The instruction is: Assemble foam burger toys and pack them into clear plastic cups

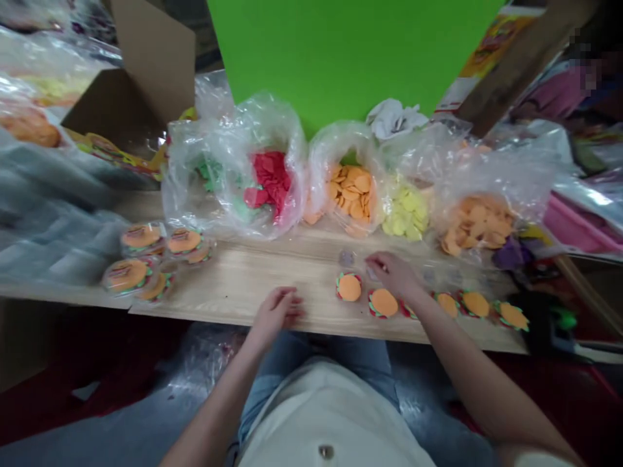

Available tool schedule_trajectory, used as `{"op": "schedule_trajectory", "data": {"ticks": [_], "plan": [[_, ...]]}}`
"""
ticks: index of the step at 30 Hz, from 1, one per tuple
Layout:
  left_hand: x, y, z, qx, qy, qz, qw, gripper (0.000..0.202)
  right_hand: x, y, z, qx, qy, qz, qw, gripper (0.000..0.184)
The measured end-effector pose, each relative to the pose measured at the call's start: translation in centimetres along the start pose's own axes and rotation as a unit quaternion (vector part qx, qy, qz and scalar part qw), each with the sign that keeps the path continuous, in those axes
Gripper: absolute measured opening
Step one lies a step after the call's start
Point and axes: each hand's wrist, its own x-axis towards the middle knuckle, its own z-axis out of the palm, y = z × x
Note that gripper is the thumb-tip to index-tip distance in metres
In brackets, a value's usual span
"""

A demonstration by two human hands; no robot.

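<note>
My right hand (395, 275) is at the row of foam burgers, its fingers pinched at the edge of a clear plastic lid (372, 274). Just in front of that lid lies a toy foam burger (383, 303) with an orange top and red and green edges. Another foam burger (349, 287) sits to its left, with a clear lid (347, 258) behind it. More burgers (474, 303) continue to the right, one partly hidden under my right wrist. My left hand (280, 308) hovers over the table's front edge, fingers loosely bent and apart, holding nothing.
Packed burgers (129, 275) are stacked at the left of the wooden table (243, 269). Along the back stand clear bags of red pieces (272, 181), orange discs (351, 191), yellow pieces (407, 211) and light-orange pieces (479, 220). A green panel (355, 58) rises behind, beside a cardboard box (156, 58).
</note>
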Motion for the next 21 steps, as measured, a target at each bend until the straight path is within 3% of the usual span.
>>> {"op": "schedule_trajectory", "data": {"ticks": [2,4,7,10,12,17,21], "plan": [[1.4,-0.3,3.9,0.047,-0.072,-0.053,0.995,0.021,2.9,1.7,-0.5,-0.076,0.030,-0.027,0.996,0.024],[2.5,-0.6,6.7,0.057,-0.105,-0.068,0.990,0.016,5.5,2.3,-0.5,-0.095,0.024,-0.049,0.994,0.026],[3.2,-1.0,8.7,0.052,-0.104,-0.059,0.991,0.010,7.9,2.0,-0.1,-0.092,-0.004,-0.075,0.993,0.016],[3.1,-1.1,8.3,0.046,-0.069,-0.046,0.996,0.008,8.0,1.1,0.1,-0.081,-0.014,-0.096,0.992,0.017],[2.9,-1.0,7.4,0.045,-0.043,-0.040,0.997,0.008,6.5,0.3,0.2,-0.053,-0.002,-0.120,0.991,0.020],[3.1,-0.3,4.9,0.048,-0.014,-0.034,0.998,0.008,-0.9,-1.9,2.4,0.046,0.021,-0.201,0.978,0.027],[3.3,0.2,3.9,0.042,-0.041,-0.041,0.997,0.009,-6.1,-2.8,6.0,0.004,0.020,-0.252,0.967,0.035]]}}
